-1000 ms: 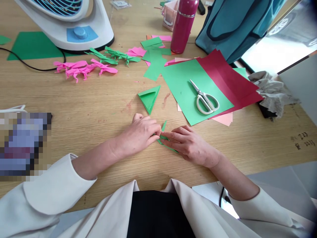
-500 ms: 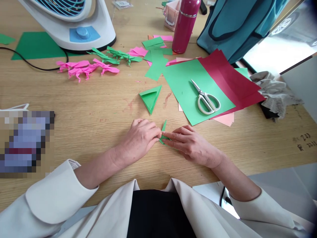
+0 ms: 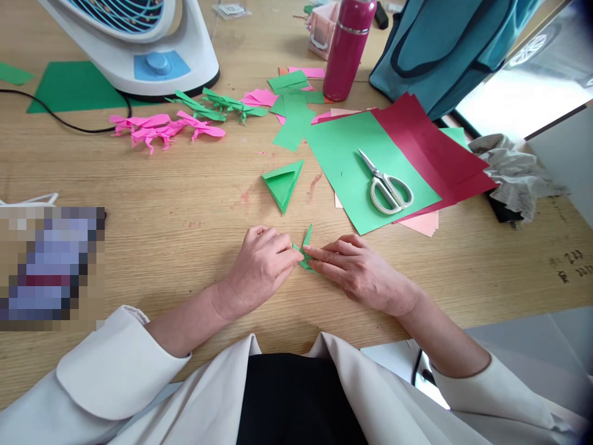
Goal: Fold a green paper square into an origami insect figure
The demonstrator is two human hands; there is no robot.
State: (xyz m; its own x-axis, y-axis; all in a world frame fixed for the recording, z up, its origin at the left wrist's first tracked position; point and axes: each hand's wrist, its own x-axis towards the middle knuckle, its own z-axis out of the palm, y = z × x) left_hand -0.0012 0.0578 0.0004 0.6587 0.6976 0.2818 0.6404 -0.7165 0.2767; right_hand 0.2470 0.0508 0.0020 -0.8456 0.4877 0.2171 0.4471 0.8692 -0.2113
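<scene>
A small piece of folded green paper (image 3: pixel 307 237) lies on the table in front of me, one narrow point sticking up away from me. My left hand (image 3: pixel 265 266) pinches its left edge between thumb and forefinger. From the other side, my right hand (image 3: pixel 364 272) grips it, with the fingertips pressed on its lower part and the thumb hidden. Both hands cover much of the folds. Just beyond them rests a separate green folded paper triangle (image 3: pixel 283 185), touched by neither hand.
White-handled scissors (image 3: pixel 391 193) lie on green and red paper sheets at right. Pink folded figures (image 3: pixel 162 128) and green ones (image 3: pixel 231 105) sit near a fan (image 3: pixel 185 55). A magenta bottle (image 3: pixel 348 52) and teal bag (image 3: pixel 435 55) stand behind. A blurred-out device (image 3: pixel 53 266) is at left.
My left fingers have shifted slightly on the folded green paper, and a small green tip now shows beside them. My right hand stays nearly still.
</scene>
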